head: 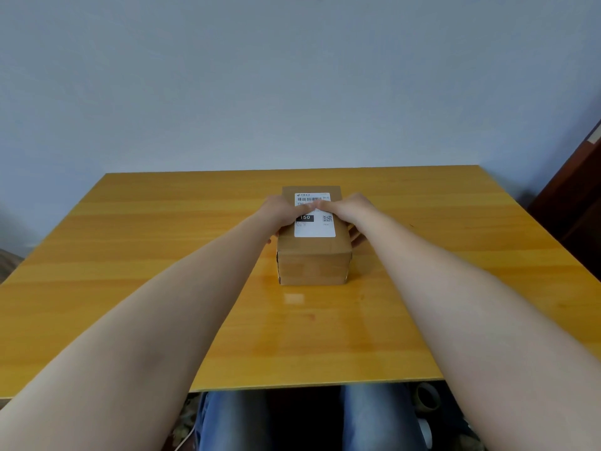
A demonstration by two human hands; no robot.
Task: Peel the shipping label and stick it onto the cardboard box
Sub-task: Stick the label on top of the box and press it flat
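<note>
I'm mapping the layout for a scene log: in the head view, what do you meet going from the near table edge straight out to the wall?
Bare wooden table → cardboard box front face → shipping label on its top → left hand and right hand pressing across the label → table's far edge → wall.
</note>
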